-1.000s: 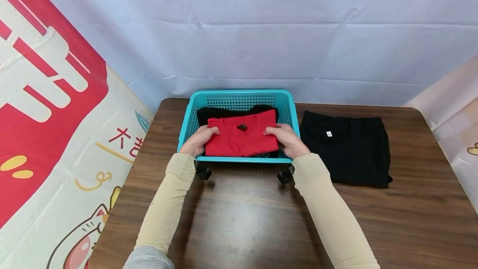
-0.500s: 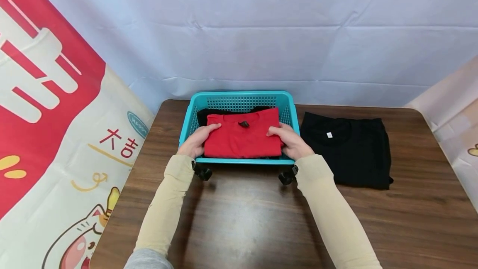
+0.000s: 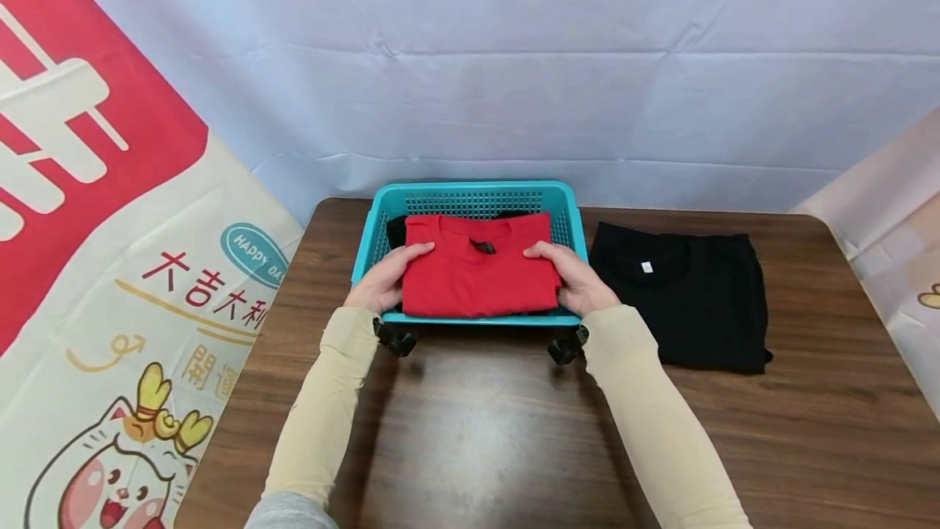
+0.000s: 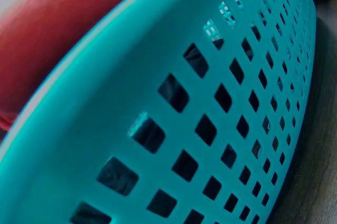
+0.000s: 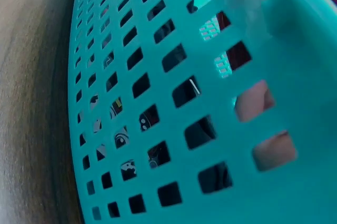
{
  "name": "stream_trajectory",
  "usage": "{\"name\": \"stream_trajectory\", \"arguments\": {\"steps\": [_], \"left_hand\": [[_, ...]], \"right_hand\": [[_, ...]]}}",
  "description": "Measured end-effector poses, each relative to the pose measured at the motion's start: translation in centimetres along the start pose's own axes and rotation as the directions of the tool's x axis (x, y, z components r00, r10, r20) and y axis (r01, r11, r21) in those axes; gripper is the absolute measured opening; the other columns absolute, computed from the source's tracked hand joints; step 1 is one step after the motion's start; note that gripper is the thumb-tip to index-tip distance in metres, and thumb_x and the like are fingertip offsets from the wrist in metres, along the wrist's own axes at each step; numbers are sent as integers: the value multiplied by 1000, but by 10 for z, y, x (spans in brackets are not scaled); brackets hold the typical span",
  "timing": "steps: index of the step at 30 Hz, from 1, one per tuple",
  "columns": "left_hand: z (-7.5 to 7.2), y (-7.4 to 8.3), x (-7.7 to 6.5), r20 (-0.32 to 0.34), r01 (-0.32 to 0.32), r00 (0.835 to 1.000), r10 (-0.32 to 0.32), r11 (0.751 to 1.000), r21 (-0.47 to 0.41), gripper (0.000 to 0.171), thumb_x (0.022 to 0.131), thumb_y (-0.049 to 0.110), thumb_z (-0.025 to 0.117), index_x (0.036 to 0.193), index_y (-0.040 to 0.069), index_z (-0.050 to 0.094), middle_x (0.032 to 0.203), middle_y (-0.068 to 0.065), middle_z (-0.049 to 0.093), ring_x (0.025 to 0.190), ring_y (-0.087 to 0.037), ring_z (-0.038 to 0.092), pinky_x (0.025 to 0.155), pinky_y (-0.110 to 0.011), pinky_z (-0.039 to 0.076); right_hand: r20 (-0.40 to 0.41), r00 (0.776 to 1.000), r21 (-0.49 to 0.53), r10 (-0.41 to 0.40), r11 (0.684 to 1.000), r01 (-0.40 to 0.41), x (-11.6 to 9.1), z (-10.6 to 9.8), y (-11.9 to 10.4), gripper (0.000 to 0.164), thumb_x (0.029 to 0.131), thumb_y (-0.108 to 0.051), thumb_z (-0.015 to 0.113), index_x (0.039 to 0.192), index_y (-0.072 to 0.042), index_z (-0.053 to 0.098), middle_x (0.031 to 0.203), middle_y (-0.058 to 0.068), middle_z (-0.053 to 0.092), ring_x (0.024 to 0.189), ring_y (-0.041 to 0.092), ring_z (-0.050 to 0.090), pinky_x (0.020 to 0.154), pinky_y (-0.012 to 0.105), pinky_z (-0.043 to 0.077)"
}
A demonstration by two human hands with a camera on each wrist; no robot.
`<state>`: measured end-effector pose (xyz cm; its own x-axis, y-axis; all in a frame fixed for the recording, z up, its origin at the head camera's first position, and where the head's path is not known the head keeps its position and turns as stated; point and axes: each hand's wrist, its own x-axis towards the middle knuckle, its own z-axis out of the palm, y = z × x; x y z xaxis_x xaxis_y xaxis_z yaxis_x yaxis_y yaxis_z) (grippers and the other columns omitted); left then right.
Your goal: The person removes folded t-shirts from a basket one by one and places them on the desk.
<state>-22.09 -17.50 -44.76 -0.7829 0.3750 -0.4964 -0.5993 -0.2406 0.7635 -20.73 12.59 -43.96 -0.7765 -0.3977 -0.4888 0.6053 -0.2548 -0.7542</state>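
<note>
A folded red T-shirt (image 3: pixel 479 272) with a dark neck label lies level at the top of the teal plastic basket (image 3: pixel 470 188). My left hand (image 3: pixel 385 274) grips its left side, thumb on top and the fingers hidden beneath. On the opposite side my right hand (image 3: pixel 576 276) holds it the same way, thumb over the cloth. Black clothing (image 3: pixel 396 231) shows behind the red shirt inside the basket. Both wrist views are mostly filled by the perforated basket wall (image 4: pixel 210 129), with red cloth (image 4: pixel 63 29) above the rim in the left one.
To the basket's right a folded black T-shirt (image 3: pixel 690 300) with a white label lies on the brown wooden table (image 3: pixel 477 431). A pale curtain (image 3: pixel 514 64) hangs right behind the table. A printed red and white cloth (image 3: pixel 161 211) hangs at the left.
The red T-shirt has come slightly nearer and now covers more of the basket's front and of the black clothing. Both hands keep their hold on it.
</note>
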Motion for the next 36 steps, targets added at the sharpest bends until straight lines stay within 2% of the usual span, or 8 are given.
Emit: {"name": "stream_trajectory", "arguments": {"steps": [7, 14, 18, 22, 30, 36], "left_hand": [[3, 2, -3, 15, 21, 1000, -20, 998, -64, 39, 96, 35, 55, 129, 18, 42, 124, -1, 55, 110, -17, 57, 85, -33, 56], [4, 3, -3, 62, 14, 998, -5, 990, -139, 31, 98, 29, 45, 127, 17, 41, 124, -1, 53, 110, -17, 55, 86, -35, 54], [3, 3, -3, 100, 1, 995, 16, 985, -170, 32, 99, 27, 42, 128, 17, 41, 125, -1, 52, 112, -17, 55, 87, -36, 54], [3, 2, -3, 125, -18, 991, 38, 987, -158, 34, 98, 27, 45, 130, 17, 40, 126, -2, 52, 112, -18, 55, 87, -37, 54], [3, 0, 0, 114, -47, 992, 55, 997, -68, 33, 98, 28, 47, 128, 16, 42, 123, -2, 56, 111, -18, 57, 89, -37, 54], [2, 2, 2, 140, -56, 988, 67, 995, -78, 31, 100, 28, 45, 127, 15, 44, 120, -1, 58, 107, -17, 59, 88, -36, 54]], "right_hand": [[-12, 1000, -6, 16, 1000, -16, 0, -1, 0, 34, 94, -21, 53, 124, -15, 39, 124, 0, 50, 111, 18, 53, 83, 30, 54], [-19, 1000, -15, 12, 1000, -12, 0, 0, 1, 49, 96, -19, 53, 139, -19, 32, 131, 1, 45, 121, 20, 46, 86, 32, 56], [-21, 1000, -28, 7, 1000, -7, 1, -1, 2, 52, 97, -18, 52, 144, -19, 30, 132, 1, 45, 121, 20, 47, 86, 32, 56], [2, 1000, -27, -2, 1000, 2, 0, -2, 2, 53, 98, -17, 49, 146, -18, 27, 132, 2, 46, 119, 19, 50, 85, 33, 57], [94, 995, 13, -37, 999, 36, 1, -5, 2, 56, 101, -15, 43, 151, -23, 18, 134, 4, 43, 120, 20, 50, 87, 38, 57], [98, 994, -8, -56, 998, 57, 1, -6, 1, 55, 101, -16, 44, 150, -24, 19, 133, 4, 45, 119, 20, 52, 88, 39, 56]]}}
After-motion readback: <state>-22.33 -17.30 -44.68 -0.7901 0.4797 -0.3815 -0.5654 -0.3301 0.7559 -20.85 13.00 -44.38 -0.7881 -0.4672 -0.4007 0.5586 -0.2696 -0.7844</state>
